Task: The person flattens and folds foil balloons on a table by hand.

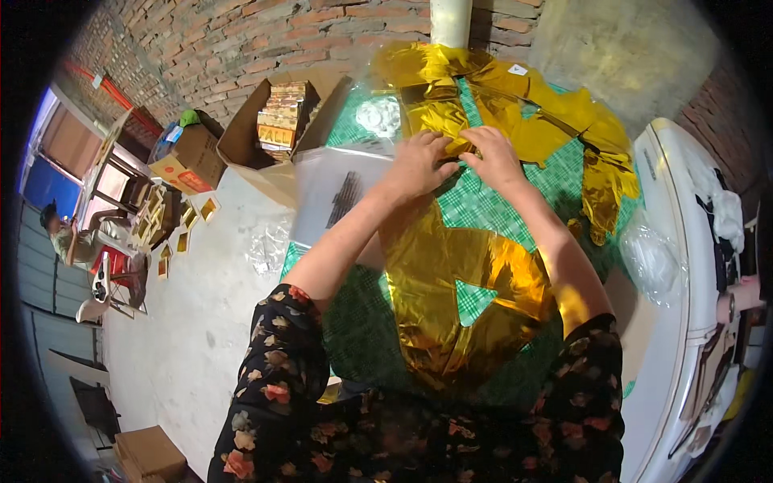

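Both hands are in at the far middle of the green checked cloth [483, 209]: left hand [419, 165] with fingers bent down, right hand [493, 157] curled in just beside it, both at the shiny gold foil [427, 314]; whether either is pinching it, I can't tell. Foil sprawls near and far, out to the right too! A crumpled clear plastic bag [648, 258] sits right.

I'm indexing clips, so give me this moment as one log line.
hands: left hand and right hand close together at gold foil | grip: unclear | surface: green checked cloth | nearby: clear plastic bag, cardboard box
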